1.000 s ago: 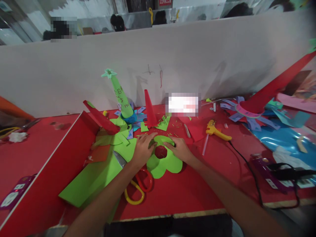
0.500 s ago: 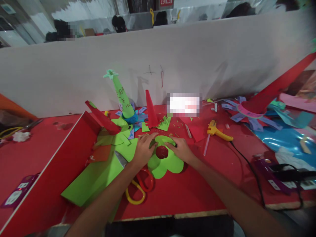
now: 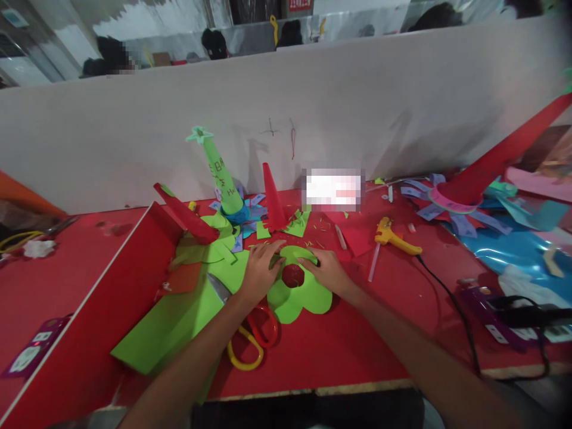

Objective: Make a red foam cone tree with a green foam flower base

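In front of me a bright green flower-shaped cutout (image 3: 283, 301) lies on the red table, and red shows through the round hole in its middle. My left hand (image 3: 263, 268) pinches its upper left petal, thumb near the hole and fingers bent over the edge. On the other side my right hand (image 3: 329, 271) grips the upper right petal with thumb and fingers. Scissors (image 3: 245, 348) with red and yellow handles rest beneath my left forearm, partly hidden by it. Under their blades is a large green sheet (image 3: 161, 333).
A yellow glue gun (image 3: 395, 238) with a black cord lies to the right. Behind the cutout stand a small red cone (image 3: 273, 199), a green cone (image 3: 221, 176) and a tilted red cone (image 3: 190, 217) among green scraps. A red divider (image 3: 102, 316) rises at left.
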{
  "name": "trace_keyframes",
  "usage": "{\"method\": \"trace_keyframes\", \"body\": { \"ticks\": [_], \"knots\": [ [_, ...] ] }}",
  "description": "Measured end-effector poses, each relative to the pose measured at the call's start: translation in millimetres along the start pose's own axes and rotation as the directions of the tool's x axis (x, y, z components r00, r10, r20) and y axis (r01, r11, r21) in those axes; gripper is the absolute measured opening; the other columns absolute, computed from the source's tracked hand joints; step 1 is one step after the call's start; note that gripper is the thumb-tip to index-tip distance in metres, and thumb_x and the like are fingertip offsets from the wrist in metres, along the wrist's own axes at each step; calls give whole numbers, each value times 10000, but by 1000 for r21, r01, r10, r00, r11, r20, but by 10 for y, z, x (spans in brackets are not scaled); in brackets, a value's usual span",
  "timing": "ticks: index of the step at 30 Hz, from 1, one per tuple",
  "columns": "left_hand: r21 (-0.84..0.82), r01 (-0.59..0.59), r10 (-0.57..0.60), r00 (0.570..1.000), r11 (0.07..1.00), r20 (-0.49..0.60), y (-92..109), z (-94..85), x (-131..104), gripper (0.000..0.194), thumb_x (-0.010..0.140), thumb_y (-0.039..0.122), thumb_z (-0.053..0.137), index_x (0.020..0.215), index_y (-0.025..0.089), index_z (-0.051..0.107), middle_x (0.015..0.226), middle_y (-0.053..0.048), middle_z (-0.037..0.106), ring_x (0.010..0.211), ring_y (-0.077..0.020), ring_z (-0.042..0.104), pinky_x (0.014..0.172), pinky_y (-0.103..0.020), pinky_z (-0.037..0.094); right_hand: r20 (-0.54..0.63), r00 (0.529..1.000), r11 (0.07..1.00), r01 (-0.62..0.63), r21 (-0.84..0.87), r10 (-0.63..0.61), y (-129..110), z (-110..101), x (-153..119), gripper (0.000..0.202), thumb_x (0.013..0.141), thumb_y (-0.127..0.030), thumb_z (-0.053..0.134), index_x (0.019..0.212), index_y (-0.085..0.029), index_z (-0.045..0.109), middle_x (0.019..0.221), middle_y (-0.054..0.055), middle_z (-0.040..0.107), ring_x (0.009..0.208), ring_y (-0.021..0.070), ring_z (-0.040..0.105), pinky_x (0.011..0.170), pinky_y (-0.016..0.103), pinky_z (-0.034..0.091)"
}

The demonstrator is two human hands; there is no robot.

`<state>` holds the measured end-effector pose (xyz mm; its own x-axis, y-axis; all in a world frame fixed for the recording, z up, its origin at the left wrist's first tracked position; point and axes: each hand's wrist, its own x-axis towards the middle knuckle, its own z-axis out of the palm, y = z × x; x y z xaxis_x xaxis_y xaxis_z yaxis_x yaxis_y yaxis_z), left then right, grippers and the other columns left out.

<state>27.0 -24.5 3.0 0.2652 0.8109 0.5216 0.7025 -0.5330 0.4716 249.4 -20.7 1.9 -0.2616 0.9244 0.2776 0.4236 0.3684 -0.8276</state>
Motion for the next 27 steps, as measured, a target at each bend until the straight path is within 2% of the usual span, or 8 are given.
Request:
{"method": "trace_keyframes", "body": {
  "ticks": [10,15,21,27],
  "knots": [
    [-19,-35,34,999,999,-39,-33,26,-13,365,987,122,573,1332,212,655,1090,-77,763,1041,-236,675,996,-413,498,-13,1000,1000,-1,4,1,15,10,-5,608,954,-740,537,796,-178,705,676,35,671,619,179,546,602,294,385],
    [-43,-29,27,999,999,-41,-15,12,-10,371,998,112,534,1334,216,655,1105,-80,763,1052,-231,679,1003,-415,501,-14,1000,1000,8,4,-8,30,16,-7,567,967,-697,550,820,-179,726,694,43,693,630,187,564,622,300,411],
    [-14,20,-20,1000,1000,4,-4,6,-1,381,965,198,654,1344,237,650,1146,-77,765,1091,-249,682,1021,-429,510,5,1000,1000,1,-9,-1,37,6,-5,529,976,-660,568,854,-174,736,745,62,739,666,206,626,642,305,433],
    [12,-14,13,999,1000,38,-47,21,-10,373,954,213,688,1325,240,658,1228,-70,767,1131,-250,684,1041,-427,502,25,1000,1000,6,6,-6,37,11,-9,535,987,-673,552,860,-187,739,825,79,778,762,240,687,699,318,458]
  ]
}}
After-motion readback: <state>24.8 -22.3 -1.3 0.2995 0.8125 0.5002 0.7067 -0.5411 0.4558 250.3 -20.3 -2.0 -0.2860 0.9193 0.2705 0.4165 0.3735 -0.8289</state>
